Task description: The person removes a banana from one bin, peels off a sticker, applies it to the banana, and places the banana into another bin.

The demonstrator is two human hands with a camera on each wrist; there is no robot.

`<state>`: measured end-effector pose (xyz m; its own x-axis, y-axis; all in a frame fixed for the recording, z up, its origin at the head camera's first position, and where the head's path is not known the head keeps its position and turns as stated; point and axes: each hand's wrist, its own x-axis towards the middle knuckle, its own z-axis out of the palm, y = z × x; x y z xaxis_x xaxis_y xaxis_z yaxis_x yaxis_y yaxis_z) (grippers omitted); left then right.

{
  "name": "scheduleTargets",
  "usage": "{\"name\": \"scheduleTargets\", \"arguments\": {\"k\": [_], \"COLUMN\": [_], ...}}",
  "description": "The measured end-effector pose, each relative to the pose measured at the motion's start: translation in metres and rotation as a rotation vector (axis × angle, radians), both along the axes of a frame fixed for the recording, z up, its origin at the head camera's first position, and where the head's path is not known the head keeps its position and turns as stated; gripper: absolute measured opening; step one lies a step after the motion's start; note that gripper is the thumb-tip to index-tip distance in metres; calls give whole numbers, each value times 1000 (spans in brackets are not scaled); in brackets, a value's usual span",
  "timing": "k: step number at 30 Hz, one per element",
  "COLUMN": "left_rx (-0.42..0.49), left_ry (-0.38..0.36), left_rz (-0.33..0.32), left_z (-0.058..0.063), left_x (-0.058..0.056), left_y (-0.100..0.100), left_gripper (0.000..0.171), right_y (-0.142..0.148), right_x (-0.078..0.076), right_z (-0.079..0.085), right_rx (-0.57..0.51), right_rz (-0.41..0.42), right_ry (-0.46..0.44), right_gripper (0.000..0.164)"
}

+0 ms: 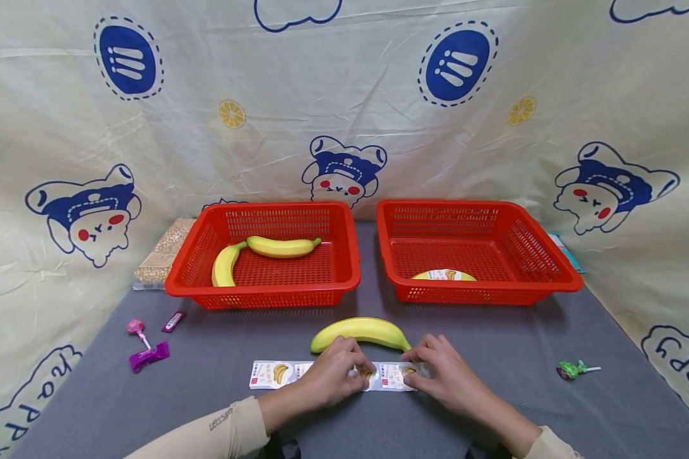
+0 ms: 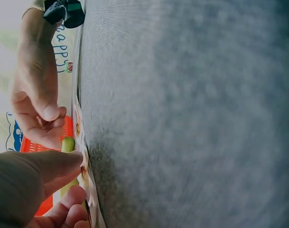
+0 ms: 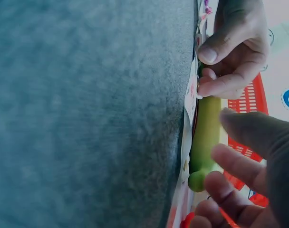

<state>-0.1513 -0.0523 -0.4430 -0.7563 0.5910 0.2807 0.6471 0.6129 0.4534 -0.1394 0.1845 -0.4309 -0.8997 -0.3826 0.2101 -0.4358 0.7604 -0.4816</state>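
A strip of white labels (image 1: 271, 375) printed with bananas lies on the grey table in front of me. My left hand (image 1: 337, 371) is over its middle, thumb and fingers curled in and their tips on the strip. Over the strip's right end, my right hand (image 1: 444, 375) has its thumb and fingers spread apart; in the right wrist view nothing shows between the fingers (image 3: 242, 166). Just beyond the strip lies a yellow banana (image 1: 362, 329), its green stem (image 3: 197, 181) pointing toward my right hand. The hands partly cover the strip.
A left red basket (image 1: 264, 298) holds two bananas (image 1: 284, 247); a right one (image 1: 488, 294) holds a labelled banana (image 1: 444, 275). Wrapped candies (image 1: 149, 357) and a pink lollipop (image 1: 136, 327) lie left, a green lollipop (image 1: 568, 370) right. A grainy bag (image 1: 163, 255) sits beside the left basket.
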Motion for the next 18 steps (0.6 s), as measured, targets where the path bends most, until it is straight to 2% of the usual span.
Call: {"name": "scheduleTargets", "arguments": {"k": [4,11,18], "left_rx": [-4,-1,22], "left_ry": [-24,-93,-153], "left_rz": [6,22,48], "left_z": [-2,-3,-5], "left_x": [1,2,4], "left_y": [1,0,0], "left_gripper": [20,22,23], "right_y": [5,10,10], "right_x": [-1,-2,-3], "right_z": [-4,-10,-8], "right_rx": [46,41,98], "right_rz": [-4,31,47], "right_ry": [-60,-51,-71], "right_gripper": [24,28,33]}}
